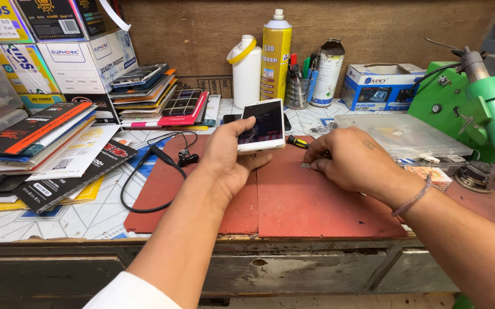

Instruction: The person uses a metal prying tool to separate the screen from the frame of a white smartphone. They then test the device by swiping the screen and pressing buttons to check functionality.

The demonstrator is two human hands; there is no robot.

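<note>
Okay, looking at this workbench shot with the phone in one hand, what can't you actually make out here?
Head view, the only one:
- The small grey piece under the right hand: too small to identify, fingertips cover part of it.
- The back of the white phone: faces away, and the left hand covers its lower edge.
- The screwdriver: its tip is hidden behind the right hand.
- The green machine: cut off by the right edge.

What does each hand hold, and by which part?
The left hand grips the white smartphone by its lower end. The right hand pinches a tiny grey piece on the red mat.
</note>
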